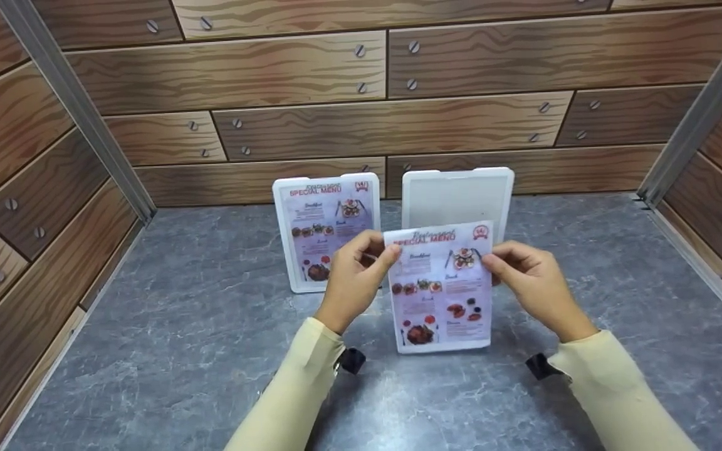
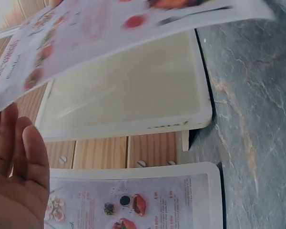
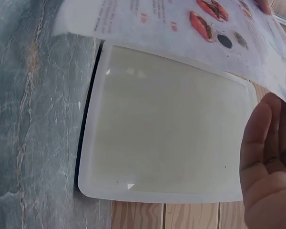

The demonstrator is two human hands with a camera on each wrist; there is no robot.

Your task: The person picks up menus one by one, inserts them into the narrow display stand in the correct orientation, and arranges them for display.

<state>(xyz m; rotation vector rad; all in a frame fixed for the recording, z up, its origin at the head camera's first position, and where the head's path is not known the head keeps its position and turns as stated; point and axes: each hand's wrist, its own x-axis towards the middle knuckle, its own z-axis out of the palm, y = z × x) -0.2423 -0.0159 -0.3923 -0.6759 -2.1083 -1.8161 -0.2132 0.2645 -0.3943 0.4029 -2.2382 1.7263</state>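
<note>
A printed paper menu sheet [image 1: 442, 294] is held upright between both hands. My left hand [image 1: 353, 275] pinches its upper left edge with thumb and fingers. On the opposite edge, my right hand [image 1: 533, 282] pinches the sheet near its upper right corner. Behind the sheet stands a white display frame [image 1: 457, 194] with a bare, pale panel; the sheet hides its lower part in the head view. In the right wrist view that frame's panel [image 3: 167, 124] shows below the paper, apart from it. The left wrist view shows the sheet's lower edge lifted clear of the frame.
A second white frame [image 1: 282, 250] stands to the left with the same kind of menu inside, partly behind my left hand. Both frames rest on a grey marbled tabletop [image 1: 198, 300]. Wood-patterned walls [image 1: 311, 69] enclose the back and sides.
</note>
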